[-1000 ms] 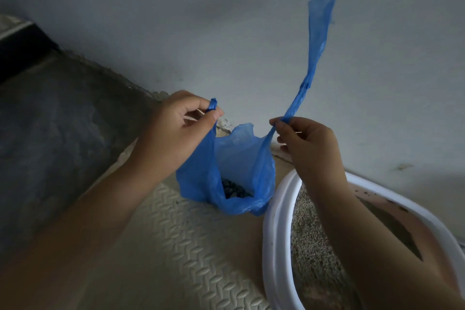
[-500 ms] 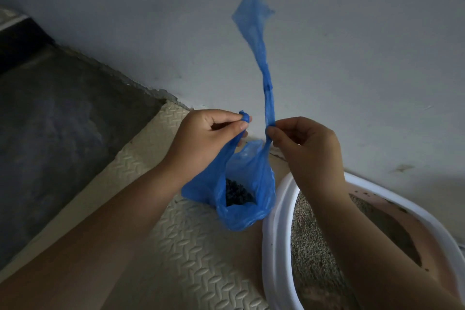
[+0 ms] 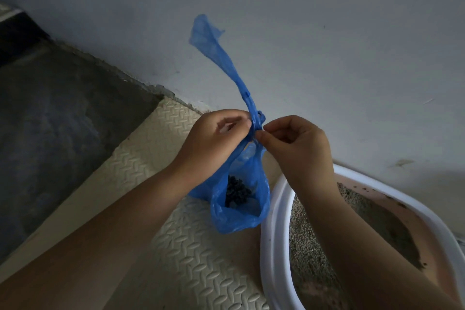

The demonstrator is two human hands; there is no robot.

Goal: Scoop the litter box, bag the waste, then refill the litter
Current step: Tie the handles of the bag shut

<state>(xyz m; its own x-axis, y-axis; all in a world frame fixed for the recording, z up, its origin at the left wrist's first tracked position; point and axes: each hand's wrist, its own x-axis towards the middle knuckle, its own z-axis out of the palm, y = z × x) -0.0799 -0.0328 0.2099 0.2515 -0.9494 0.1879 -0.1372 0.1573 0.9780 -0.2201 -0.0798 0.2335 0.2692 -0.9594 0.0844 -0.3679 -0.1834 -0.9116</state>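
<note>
Here, my left hand (image 3: 214,138) and right hand (image 3: 299,148) pinched the neck of the blue bag (image 3: 239,211) between them, tail standing upward.

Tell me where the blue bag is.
Centre of the head view: the blue bag hangs over the foam mat, left of the litter box, its neck pinched by the left hand and right hand.

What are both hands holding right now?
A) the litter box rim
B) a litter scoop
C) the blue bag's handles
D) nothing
C: the left hand and right hand pinch the twisted handles of the bag, beside the litter box.
</note>
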